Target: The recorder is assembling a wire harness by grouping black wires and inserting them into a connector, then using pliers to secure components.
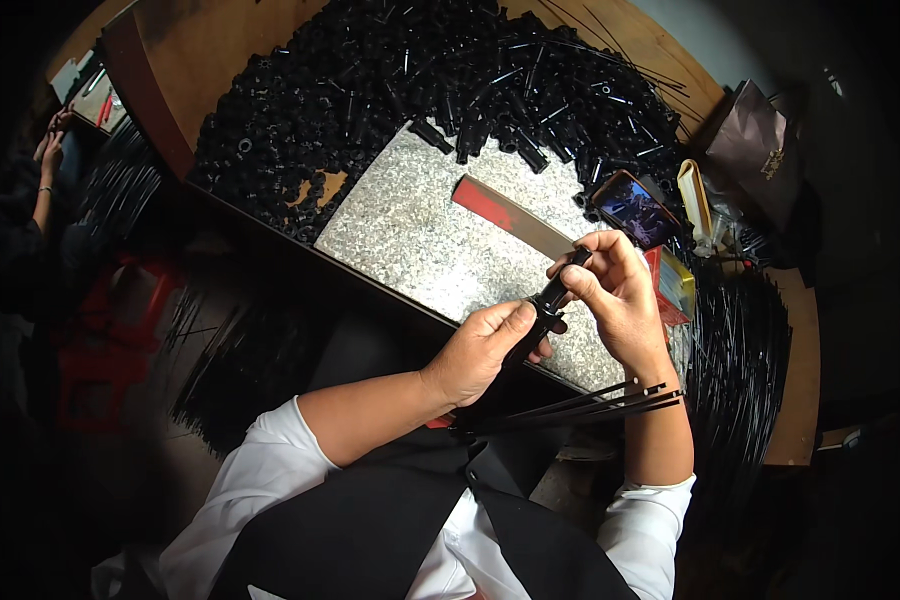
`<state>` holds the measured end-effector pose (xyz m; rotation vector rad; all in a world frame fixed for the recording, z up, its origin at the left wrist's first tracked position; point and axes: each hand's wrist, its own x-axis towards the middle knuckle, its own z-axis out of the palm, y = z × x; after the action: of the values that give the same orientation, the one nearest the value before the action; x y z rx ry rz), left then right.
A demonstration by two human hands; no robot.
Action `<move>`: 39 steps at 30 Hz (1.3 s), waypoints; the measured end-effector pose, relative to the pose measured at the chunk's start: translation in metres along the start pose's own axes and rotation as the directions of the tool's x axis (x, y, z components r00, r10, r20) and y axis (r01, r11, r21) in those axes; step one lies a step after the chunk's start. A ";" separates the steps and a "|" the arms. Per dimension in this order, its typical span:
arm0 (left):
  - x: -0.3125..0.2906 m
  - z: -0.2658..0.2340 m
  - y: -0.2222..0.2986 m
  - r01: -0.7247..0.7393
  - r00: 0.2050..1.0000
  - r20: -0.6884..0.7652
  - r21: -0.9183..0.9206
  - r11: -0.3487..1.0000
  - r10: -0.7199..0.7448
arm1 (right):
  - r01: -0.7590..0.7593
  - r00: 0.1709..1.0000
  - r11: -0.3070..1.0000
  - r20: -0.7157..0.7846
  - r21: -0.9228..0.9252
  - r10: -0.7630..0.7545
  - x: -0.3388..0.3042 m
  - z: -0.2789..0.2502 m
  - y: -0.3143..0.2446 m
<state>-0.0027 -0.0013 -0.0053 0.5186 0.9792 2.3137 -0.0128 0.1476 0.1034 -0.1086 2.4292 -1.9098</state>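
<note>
Left hand (478, 352) and right hand (620, 303) grip a black tube (556, 292) by the speckled board (395, 235), tube's bottom kinda hidden.

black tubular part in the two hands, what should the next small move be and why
Probably a gentle push of the upper end toward the left hand, keeping the black tubular part straight: the left hand grips it lower down, while the right hand pinches its upper end between thumb and fingers. Whether anything is loose there, I can't tell.
</note>
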 end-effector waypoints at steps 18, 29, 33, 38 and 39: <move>0.001 -0.003 0.007 0.022 1.000 0.012 -0.261 0.965 -0.019 | 0.155 0.980 0.889 0.184 -0.431 -0.081 -0.018 -0.003 0.016; 0.002 -0.003 0.000 -0.013 1.000 0.014 -0.167 0.986 0.015 | 0.172 0.981 0.891 0.158 -0.419 -0.115 -0.019 -0.003 0.016; 0.001 0.001 0.005 -0.029 1.000 0.003 -0.118 0.993 0.029 | 0.177 0.980 0.901 0.153 -0.396 -0.125 -0.018 -0.001 0.019; 0.000 0.001 0.006 -0.024 1.000 -0.004 -0.111 0.994 0.024 | 0.220 0.974 0.882 0.150 -0.417 -0.172 -0.016 -0.002 0.021; 0.000 0.000 0.005 -0.022 1.000 0.000 -0.111 0.994 0.022 | 0.229 0.971 0.878 0.158 -0.420 -0.178 -0.016 -0.001 0.022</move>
<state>-0.0048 -0.0040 -0.0017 0.4878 0.8419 2.3713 0.0023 0.1553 0.0827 -0.4962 2.8113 -1.3304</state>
